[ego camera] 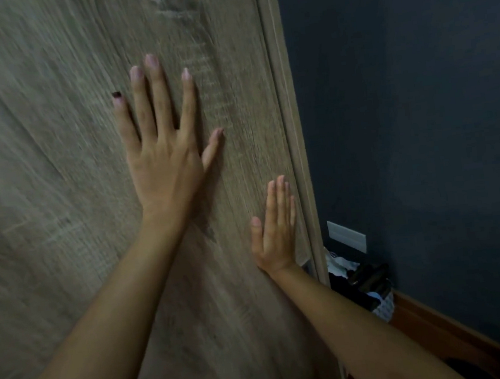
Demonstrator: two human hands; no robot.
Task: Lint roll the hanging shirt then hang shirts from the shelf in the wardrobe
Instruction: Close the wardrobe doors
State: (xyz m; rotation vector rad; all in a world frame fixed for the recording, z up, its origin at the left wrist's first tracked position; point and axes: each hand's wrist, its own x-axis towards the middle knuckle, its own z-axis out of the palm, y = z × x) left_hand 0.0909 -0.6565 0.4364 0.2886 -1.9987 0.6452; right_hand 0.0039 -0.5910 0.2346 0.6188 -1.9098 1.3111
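Note:
A grey-brown wood-grain wardrobe door [55, 147] fills the left two thirds of the head view. My left hand [163, 155] lies flat on it with fingers spread and straight. Lower and to the right, my right hand [274, 232] presses flat on the same door, fingers together, close to its right edge [290, 124]. Neither hand holds anything. No shirt, hanger or lint roller is in view; the wardrobe's inside is hidden behind the door.
A dark blue wall [418, 112] stands right of the wardrobe. A white socket plate [346, 236] sits low on it. Below that, a basket [382, 308] holds dark and white items. A wooden skirting board [439, 333] runs along the floor.

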